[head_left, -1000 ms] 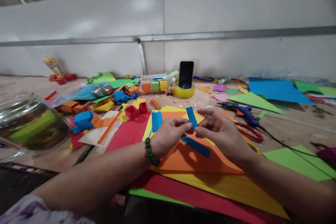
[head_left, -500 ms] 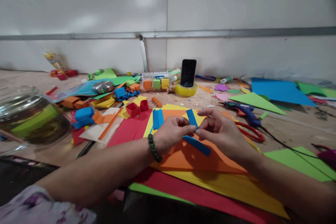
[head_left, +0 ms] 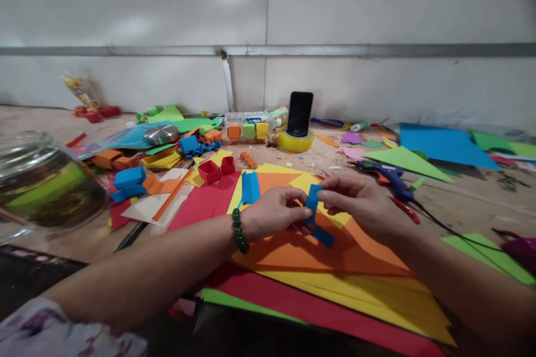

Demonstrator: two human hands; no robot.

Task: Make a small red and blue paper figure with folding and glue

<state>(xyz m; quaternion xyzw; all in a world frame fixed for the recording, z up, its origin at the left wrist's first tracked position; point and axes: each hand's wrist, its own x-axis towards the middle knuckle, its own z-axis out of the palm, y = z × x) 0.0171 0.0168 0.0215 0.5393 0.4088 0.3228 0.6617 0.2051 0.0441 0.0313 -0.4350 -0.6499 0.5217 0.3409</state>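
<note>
Between both hands is a folded blue paper strip point(head_left: 313, 201), one part standing up and another slanting down to the right. My left hand point(head_left: 281, 210), with a green bead bracelet on its wrist, pinches the strip from the left. The thumb and index finger of my right hand point(head_left: 354, 201) close on the strip's upper right edge. Below lie sheets of orange paper point(head_left: 276, 254) and yellow paper point(head_left: 360, 295). Another folded blue paper piece point(head_left: 250, 187) rests just beyond my left hand.
A glue gun point(head_left: 389, 175) and red-handled scissors point(head_left: 405, 210) lie to the right. A phone point(head_left: 300, 114) stands in a yellow tape roll point(head_left: 295, 141) at the back. At left are a glass teapot point(head_left: 50, 189), paper boxes point(head_left: 129, 177) and an orange pencil point(head_left: 171, 195).
The blue strip's upper part has turned from leaning left to leaning right. My right fingers have closed on its upper edge. The view has shifted slightly.
</note>
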